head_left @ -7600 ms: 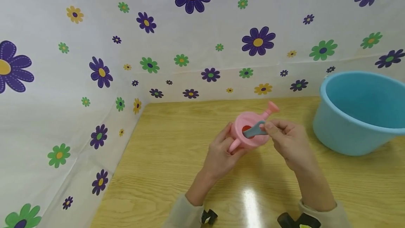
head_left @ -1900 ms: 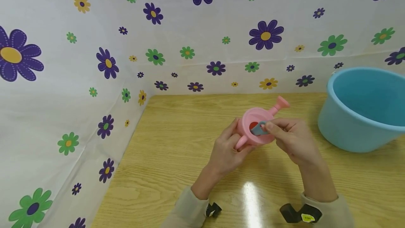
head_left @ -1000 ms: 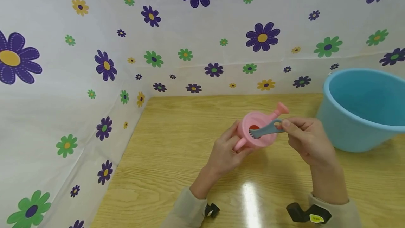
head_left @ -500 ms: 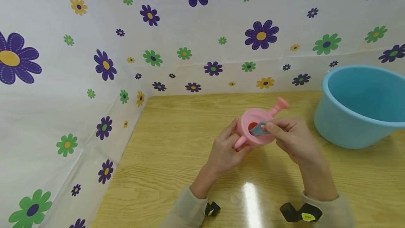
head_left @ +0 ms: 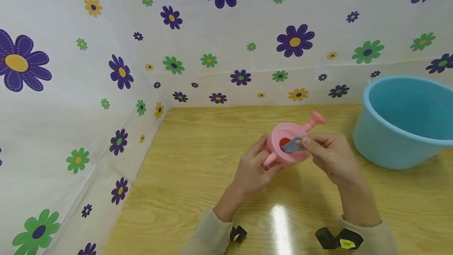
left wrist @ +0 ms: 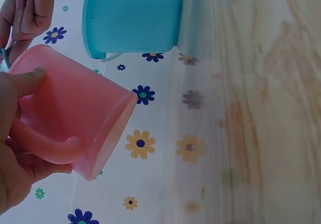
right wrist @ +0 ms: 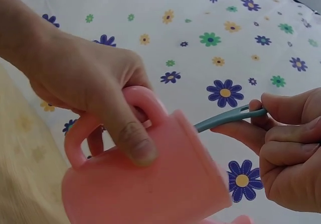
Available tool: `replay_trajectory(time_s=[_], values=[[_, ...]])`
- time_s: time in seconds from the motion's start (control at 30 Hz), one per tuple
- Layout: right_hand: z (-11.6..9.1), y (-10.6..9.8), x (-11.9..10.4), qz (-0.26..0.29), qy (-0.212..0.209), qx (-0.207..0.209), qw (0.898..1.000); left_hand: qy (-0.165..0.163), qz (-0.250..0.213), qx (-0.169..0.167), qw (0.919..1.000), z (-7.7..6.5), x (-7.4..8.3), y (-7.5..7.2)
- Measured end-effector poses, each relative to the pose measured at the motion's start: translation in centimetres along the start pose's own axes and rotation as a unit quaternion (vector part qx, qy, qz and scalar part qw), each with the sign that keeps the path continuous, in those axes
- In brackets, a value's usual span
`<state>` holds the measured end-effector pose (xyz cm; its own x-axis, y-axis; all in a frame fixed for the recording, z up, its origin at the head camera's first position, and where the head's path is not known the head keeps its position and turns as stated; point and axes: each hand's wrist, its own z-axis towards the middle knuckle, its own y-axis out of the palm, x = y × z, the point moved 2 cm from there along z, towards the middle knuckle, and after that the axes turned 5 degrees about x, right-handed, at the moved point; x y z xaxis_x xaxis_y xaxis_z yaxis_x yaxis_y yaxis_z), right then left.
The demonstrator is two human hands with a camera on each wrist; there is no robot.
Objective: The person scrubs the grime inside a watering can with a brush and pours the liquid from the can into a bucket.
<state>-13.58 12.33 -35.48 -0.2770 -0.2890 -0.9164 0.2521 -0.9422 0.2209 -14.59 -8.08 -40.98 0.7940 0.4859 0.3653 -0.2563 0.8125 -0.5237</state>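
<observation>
My left hand [head_left: 252,169] grips a pink toy watering can [head_left: 277,132] by its handle and side, tilted above the table. Its round opening faces up, with red showing inside. My right hand [head_left: 332,158] pinches the holed handle end of a small blue-grey fork-like tool [head_left: 292,146]; its head is down in the opening, hidden now. In the right wrist view the tool [right wrist: 220,119] slants into the can's mouth, and the left thumb presses on the can [right wrist: 150,184]. The left wrist view shows the can's side [left wrist: 75,98] and base.
A light blue tub [head_left: 387,145] stands on the wooden table [head_left: 198,145] to the right, close to my right hand. A white flowered sheet [head_left: 212,23] covers the wall behind and on the left side.
My right hand keeps moving the tool in and out of the can: drawn out with its toothed head showing a second ago, pushed in since, now slightly back out. My left hand stays on the can.
</observation>
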Motion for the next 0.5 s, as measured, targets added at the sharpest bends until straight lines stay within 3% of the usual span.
replay_trajectory(time_s=[0.17, 0.5], values=[[-0.2, -0.9, -0.2, 0.040, -0.014, 0.004, 0.999, -0.011, -0.005, -0.017, 0.9998, -0.3, -0.3, 0.1], [-0.3, -1.9, -0.5, 0.060, -0.022, -0.017, 0.998, -0.013, -0.011, -0.034, 0.9993, -0.3, -0.3, 0.5]])
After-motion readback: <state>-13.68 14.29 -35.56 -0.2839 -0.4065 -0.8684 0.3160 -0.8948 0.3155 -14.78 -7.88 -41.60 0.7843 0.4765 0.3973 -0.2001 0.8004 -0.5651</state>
